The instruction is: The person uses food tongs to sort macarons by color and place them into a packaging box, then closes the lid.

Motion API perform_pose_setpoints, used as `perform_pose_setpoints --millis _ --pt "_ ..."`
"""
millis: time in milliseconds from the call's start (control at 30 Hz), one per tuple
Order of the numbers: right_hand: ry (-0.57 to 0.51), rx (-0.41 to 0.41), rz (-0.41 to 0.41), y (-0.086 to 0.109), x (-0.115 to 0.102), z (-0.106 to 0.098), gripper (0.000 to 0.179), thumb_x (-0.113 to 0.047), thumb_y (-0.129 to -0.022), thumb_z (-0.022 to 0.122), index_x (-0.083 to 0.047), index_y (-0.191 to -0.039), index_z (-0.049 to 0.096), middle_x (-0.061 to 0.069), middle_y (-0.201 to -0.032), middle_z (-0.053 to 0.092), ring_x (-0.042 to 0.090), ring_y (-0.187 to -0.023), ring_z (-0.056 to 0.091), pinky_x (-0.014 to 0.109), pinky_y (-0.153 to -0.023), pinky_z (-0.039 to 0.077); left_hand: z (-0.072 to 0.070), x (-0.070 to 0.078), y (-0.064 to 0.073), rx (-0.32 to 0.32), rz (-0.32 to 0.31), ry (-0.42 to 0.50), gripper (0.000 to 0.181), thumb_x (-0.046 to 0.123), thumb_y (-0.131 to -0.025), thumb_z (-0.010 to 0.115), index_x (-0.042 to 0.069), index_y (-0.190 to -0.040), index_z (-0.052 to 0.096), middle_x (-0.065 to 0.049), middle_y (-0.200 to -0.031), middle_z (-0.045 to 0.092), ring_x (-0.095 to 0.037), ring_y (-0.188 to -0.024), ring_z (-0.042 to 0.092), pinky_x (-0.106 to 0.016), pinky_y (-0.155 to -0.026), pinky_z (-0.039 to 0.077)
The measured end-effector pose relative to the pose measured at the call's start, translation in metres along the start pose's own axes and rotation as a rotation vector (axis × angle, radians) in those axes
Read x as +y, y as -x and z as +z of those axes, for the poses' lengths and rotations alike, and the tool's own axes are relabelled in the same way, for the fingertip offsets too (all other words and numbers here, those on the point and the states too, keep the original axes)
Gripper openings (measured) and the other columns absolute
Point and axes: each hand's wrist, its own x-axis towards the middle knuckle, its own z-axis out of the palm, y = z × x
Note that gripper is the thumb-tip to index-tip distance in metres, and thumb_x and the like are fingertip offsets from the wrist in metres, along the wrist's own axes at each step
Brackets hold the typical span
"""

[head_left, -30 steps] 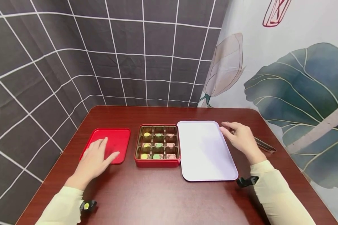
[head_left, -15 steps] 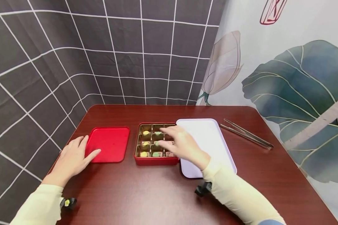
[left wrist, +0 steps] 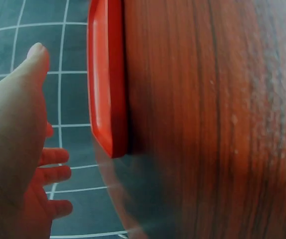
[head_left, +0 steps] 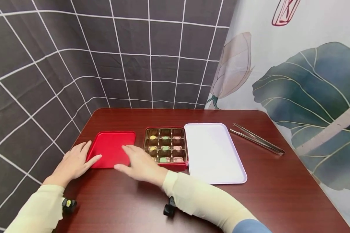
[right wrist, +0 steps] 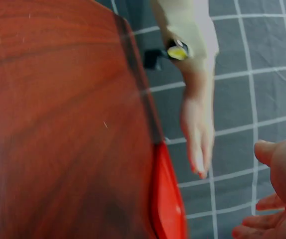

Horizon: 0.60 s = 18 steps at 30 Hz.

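A red square lid [head_left: 112, 147] lies flat at the left of the table, its rim facing up. My left hand [head_left: 73, 163] is at its left edge, fingers extended and thumb pointing toward the lid. From the other side my right hand [head_left: 141, 163] reaches across, fingers straight and thumb apart, with the fingertips over the lid's right edge. Both hands hold nothing. In the left wrist view the lid [left wrist: 103, 74] stands beside my left thumb, a gap between them. Behind my right hand, the red box [head_left: 178, 166] has gold compartments with yellow, green and pink pieces; its front left corner is hidden.
A white tray [head_left: 217, 155] lies right of the box, against its side. Metal tongs [head_left: 258, 139] rest further right. A dark grid-patterned cloth [head_left: 134, 64] hangs behind the table, with a floral curtain [head_left: 309, 81] at the right.
My right hand has swept left from beside the tongs, over the tray and box, to the lid. My left hand has drawn back from over the lid to its left edge.
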Motion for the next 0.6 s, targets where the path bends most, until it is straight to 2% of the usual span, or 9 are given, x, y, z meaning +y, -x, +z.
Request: perform_pose_setpoints --millis 167,400,600 --pt "-0.034 -0.005 0.073 -0.014 -0.013 0.03 0.074 -0.055 -0.091 0.055 -0.011 -0.147 0.039 0.007 -0.148 0.042 0.02 -0.136 0.038 0.031 -0.108 0.035 0.006 -0.007 0.0 -0.05 0.001 0.012 0.09 0.054 -0.087 0.06 -0.01 -0.143 0.031 -0.035 -0.133 0.038 -0.054 -0.12 0.035 -0.071 -0.095 0.032" --pt "-0.072 0.007 0.25 -0.034 -0.013 0.063 0.078 -0.054 -0.089 0.059 -0.011 -0.149 0.035 0.012 -0.152 0.032 0.026 -0.14 0.03 0.034 -0.106 0.038 0.014 -0.017 0.0 -0.081 0.021 0.032 0.089 0.055 -0.088 0.058 -0.01 -0.143 0.032 -0.034 -0.133 0.041 -0.052 -0.121 0.036 -0.068 -0.097 0.032" --pt "-0.151 0.031 0.424 -0.047 -0.005 0.082 0.081 -0.052 -0.088 0.061 -0.008 -0.15 0.033 0.017 -0.156 0.023 0.034 -0.143 0.02 0.037 -0.113 0.026 0.02 -0.014 -0.006 -0.113 0.012 0.049 0.091 0.059 -0.09 0.053 -0.009 -0.145 0.03 -0.035 -0.135 0.038 -0.053 -0.123 0.034 -0.068 -0.098 0.03"
